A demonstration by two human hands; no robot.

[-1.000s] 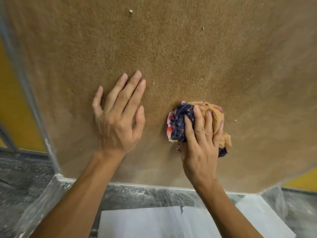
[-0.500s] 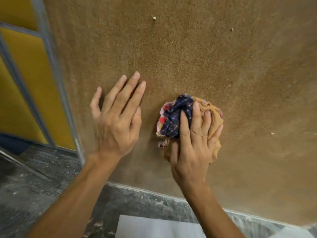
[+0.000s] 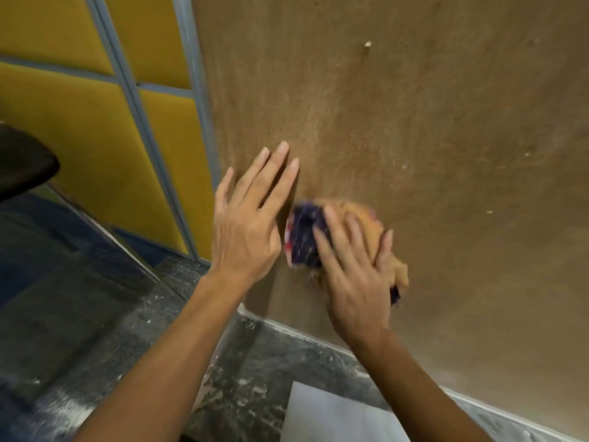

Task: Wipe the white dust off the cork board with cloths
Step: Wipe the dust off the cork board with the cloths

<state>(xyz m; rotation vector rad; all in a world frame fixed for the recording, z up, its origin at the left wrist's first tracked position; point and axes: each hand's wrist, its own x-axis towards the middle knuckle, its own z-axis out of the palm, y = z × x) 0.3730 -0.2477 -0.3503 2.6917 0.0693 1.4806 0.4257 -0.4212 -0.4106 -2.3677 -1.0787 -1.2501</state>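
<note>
The brown cork board (image 3: 414, 122) fills the upper right, with a few pale specks of dust on it. My right hand (image 3: 353, 275) presses a bunched cloth (image 3: 304, 236), navy and orange with red bits, against the board near its lower left; the fingers lie fairly straight over the cloth, and this part is motion-blurred. My left hand (image 3: 247, 224) rests flat on the board just left of the cloth, fingers spread and straight, holding nothing.
A metal frame (image 3: 197, 100) edges the board on the left, beside yellow padded panels (image 3: 92, 129). A dusty grey speckled surface (image 3: 242, 387) lies below, with a white sheet (image 3: 334, 416) on it. A dark rounded object (image 3: 22, 161) sits at far left.
My right hand has slid the cloth leftward along the board until it is next to my left hand. The view has swung left, showing more yellow panels.
</note>
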